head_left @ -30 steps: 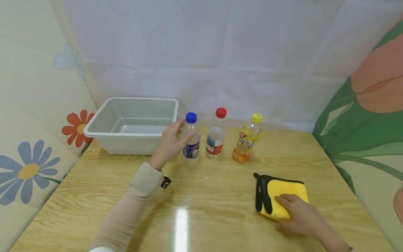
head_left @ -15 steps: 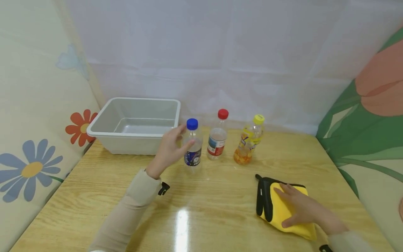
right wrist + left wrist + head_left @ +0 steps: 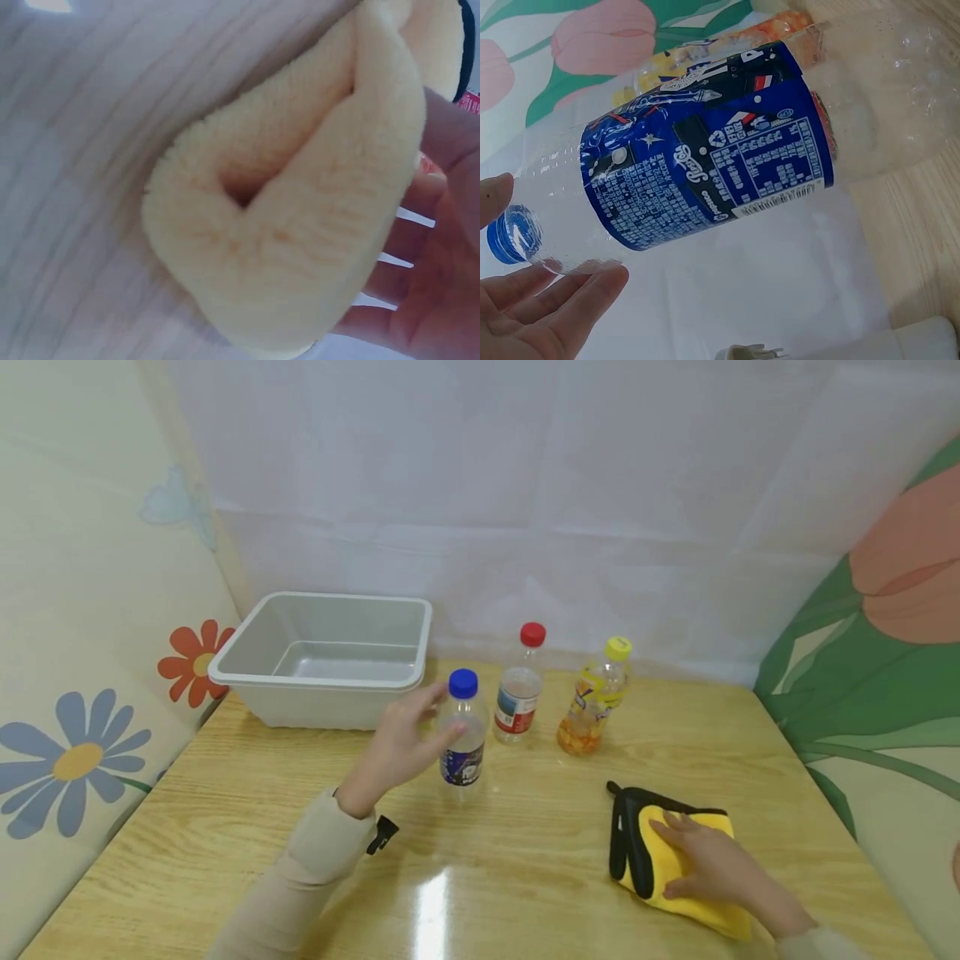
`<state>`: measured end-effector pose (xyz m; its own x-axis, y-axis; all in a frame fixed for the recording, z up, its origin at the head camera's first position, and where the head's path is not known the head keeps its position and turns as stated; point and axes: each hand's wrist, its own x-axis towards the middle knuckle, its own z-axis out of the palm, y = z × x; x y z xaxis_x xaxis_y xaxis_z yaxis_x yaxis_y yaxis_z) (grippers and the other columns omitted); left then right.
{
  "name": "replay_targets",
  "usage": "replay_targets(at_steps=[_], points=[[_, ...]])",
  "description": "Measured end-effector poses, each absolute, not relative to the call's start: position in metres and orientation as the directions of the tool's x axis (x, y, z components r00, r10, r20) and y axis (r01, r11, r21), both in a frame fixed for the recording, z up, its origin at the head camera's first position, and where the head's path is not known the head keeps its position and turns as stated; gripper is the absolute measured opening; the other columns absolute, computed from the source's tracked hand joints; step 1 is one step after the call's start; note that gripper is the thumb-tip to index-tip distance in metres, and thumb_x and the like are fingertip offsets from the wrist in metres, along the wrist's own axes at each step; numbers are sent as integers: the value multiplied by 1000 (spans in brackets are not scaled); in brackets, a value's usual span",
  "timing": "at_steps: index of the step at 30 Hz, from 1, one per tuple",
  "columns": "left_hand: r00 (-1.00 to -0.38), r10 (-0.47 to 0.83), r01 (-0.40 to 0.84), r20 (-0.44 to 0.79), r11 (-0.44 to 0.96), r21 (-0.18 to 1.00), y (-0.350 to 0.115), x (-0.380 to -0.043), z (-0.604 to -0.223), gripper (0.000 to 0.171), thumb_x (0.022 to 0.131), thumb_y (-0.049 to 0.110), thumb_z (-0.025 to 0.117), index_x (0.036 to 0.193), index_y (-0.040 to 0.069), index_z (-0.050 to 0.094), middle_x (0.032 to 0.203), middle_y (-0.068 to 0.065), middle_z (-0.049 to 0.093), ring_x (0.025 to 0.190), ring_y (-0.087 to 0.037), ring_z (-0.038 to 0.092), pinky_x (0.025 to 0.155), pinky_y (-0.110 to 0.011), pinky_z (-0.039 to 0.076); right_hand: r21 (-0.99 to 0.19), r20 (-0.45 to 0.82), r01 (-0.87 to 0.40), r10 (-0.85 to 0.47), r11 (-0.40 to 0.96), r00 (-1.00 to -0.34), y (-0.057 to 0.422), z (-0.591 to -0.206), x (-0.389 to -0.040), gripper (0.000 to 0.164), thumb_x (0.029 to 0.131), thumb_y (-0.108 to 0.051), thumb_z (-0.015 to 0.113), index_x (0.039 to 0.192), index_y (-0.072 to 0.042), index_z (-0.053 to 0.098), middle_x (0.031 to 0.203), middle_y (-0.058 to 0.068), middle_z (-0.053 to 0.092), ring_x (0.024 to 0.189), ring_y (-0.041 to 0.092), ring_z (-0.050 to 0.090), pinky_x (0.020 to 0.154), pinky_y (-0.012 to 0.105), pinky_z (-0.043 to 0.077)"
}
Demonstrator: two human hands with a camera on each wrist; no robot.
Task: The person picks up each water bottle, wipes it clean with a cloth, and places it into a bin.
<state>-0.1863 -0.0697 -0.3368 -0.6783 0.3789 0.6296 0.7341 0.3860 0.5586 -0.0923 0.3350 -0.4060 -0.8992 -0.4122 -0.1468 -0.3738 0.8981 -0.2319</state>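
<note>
My left hand [image 3: 401,739] holds a clear plastic bottle [image 3: 461,766] with a blue cap and blue label around its upper part. In the left wrist view, the thumb and fingers [image 3: 592,300] sit on opposite sides of the bottle [image 3: 705,150] near its cap, and no liquid shows inside. At the right, my right hand [image 3: 712,864] rests spread on a folded yellow cloth [image 3: 658,860] with black trim. The right wrist view shows the cloth [image 3: 292,247] doubled into a soft fold, the fingers [image 3: 390,281] extended along its far side.
A grey plastic tub [image 3: 322,703] stands at the back left, close beyond the left hand. Behind the held bottle are a red-capped bottle [image 3: 517,702] and a yellow-capped bottle [image 3: 592,706] with orange contents. A white sheet [image 3: 525,485] hangs behind the wooden table [image 3: 525,877].
My left hand has brought the blue-capped bottle nearer to me, away from the other bottles. The right hand has spread over the cloth, whose near corner now extends further towards me.
</note>
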Motion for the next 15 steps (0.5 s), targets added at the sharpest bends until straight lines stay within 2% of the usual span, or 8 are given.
replay_targets(at_steps=[9, 15], points=[[-629, 402, 777, 665, 325, 539, -66, -179, -340, 50, 78, 8, 70, 119, -12, 49, 114, -25, 56, 100, -33, 57, 79, -28, 53, -217, -111, -394, -423, 893, -899, 329, -406, -87, 67, 57, -31, 83, 112, 1, 62, 109, 29, 59, 89, 40, 59, 71, 53, 50], [-624, 410, 781, 665, 299, 549, -62, -178, -341, 50, 79, 8, 70, 120, -11, 49, 116, -25, 56, 102, -33, 56, 79, -30, 53, -184, -57, -427, -443, 885, -895, 325, -406, -82, 53, 62, -32, 80, 104, -3, 67, 99, 17, 66, 81, 30, 63, 66, 45, 53]])
